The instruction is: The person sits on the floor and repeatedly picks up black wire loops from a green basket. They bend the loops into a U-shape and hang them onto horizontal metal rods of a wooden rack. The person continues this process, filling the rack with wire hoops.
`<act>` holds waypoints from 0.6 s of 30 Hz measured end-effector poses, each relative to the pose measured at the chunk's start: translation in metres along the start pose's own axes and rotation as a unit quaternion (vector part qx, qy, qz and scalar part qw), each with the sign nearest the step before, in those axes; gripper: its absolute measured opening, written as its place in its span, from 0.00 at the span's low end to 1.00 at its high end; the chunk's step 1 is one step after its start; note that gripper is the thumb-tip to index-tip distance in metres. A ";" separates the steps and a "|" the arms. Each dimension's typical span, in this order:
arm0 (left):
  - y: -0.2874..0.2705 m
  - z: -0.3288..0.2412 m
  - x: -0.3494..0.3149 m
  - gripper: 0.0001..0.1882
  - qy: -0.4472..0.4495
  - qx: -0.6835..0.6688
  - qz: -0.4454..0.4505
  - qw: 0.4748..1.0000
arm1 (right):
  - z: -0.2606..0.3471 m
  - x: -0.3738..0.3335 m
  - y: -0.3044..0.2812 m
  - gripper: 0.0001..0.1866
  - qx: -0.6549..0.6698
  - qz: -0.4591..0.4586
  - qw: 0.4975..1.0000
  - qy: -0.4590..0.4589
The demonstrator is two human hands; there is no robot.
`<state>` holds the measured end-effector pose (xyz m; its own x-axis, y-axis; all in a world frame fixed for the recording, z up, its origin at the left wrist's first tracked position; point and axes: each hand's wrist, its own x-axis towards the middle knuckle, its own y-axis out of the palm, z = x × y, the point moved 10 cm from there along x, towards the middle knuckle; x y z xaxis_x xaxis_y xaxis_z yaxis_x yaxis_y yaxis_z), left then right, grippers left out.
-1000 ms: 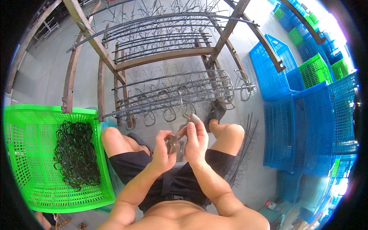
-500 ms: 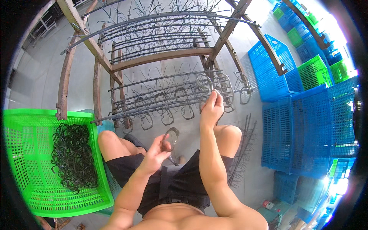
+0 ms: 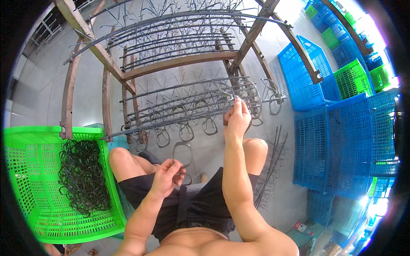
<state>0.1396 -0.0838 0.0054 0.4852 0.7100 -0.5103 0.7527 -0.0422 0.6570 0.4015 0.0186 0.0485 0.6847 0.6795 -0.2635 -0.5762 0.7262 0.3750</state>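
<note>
My left hand (image 3: 167, 176) is closed around a dark eyeglass frame (image 3: 183, 144), held above my lap with one rim standing up past my fingers. Farther forward, my right hand (image 3: 238, 119) pinches another eyeglass frame (image 3: 225, 91) at the right part of the lower rod (image 3: 171, 120). Part of that frame is hidden by my fingers and by the frames behind it. Several similar frames hang along this rod, one of them a dark frame (image 3: 186, 140) left of my right hand. Thin wire hooks stick out from the rods.
A brown rack (image 3: 181, 64) bears several rods of wire hooks ahead. At left, a green basket (image 3: 85, 235) holds a tangled pile of black frames (image 3: 83, 179). Blue crates (image 3: 311, 147) stand at right. Loose hooked rods (image 3: 271, 164) lie on the floor beside my right knee.
My left hand has shifted slightly left and turned, so its frame now stands more upright. My right hand stays at the rod, its fingers slightly higher and turned.
</note>
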 end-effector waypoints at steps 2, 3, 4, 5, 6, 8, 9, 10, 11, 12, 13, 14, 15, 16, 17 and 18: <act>0.001 -0.003 0.000 0.06 0.017 0.007 0.000 1.000 | -0.002 0.001 0.001 0.08 0.014 0.013 1.000 0.018; 0.004 -0.007 -0.002 0.07 0.029 0.024 -0.009 0.999 | -0.003 0.002 0.002 0.08 0.021 0.019 0.999 0.026; 0.005 -0.009 -0.002 0.09 0.041 0.040 -0.019 0.998 | -0.003 0.002 0.003 0.09 0.022 0.036 0.999 0.021; 0.005 -0.010 -0.003 0.11 0.045 0.047 -0.017 0.998 | -0.004 0.002 0.004 0.11 0.024 0.053 0.998 0.017; 0.006 -0.010 -0.003 0.14 0.050 0.053 -0.015 0.997 | -0.005 0.001 0.006 0.13 0.025 0.071 0.997 0.012; 0.006 -0.011 -0.005 0.17 0.065 0.056 -0.006 0.996 | -0.006 -0.004 0.007 0.15 -0.017 0.082 0.996 -0.007; 0.006 -0.011 -0.005 0.17 0.076 0.052 0.001 0.996 | -0.007 -0.007 0.009 0.17 -0.038 0.088 0.995 -0.016; 0.005 -0.011 -0.006 0.17 0.087 0.048 0.007 0.995 | -0.008 -0.012 0.013 0.17 -0.059 0.097 0.993 -0.033; 0.002 -0.011 -0.006 0.17 0.095 0.053 0.007 0.994 | -0.009 -0.017 0.020 0.18 -0.079 0.107 0.990 -0.052; -0.001 -0.010 -0.007 0.17 0.104 0.058 0.007 0.993 | -0.009 -0.022 0.025 0.19 -0.099 0.117 0.986 -0.070; -0.003 -0.011 -0.008 0.16 0.112 0.062 0.006 0.992 | -0.008 -0.028 0.028 0.19 -0.152 0.124 0.977 -0.081; -0.003 -0.011 -0.009 0.15 0.114 0.074 0.010 0.991 | -0.006 -0.027 0.028 0.19 -0.170 0.118 0.974 -0.092; -0.002 -0.012 -0.010 0.15 0.115 0.085 0.013 0.990 | -0.006 -0.023 0.026 0.19 -0.188 0.113 0.970 -0.102; -0.002 -0.013 -0.010 0.14 0.117 0.097 0.016 0.988 | -0.003 -0.021 0.025 0.19 -0.205 0.107 0.966 -0.113; -0.002 -0.016 -0.012 0.13 0.132 0.110 0.011 0.985 | 0.002 -0.023 0.027 0.19 -0.216 0.111 0.963 -0.116; -0.002 -0.019 -0.013 0.13 0.146 0.124 0.006 0.981 | 0.002 -0.022 0.029 0.19 -0.223 0.117 0.960 -0.120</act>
<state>0.1230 -0.0796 0.0214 0.3731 0.8785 -0.2983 0.8505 -0.1955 0.4883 0.3708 0.0239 0.0671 0.5654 0.8247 0.0149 -0.8241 0.5655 -0.0327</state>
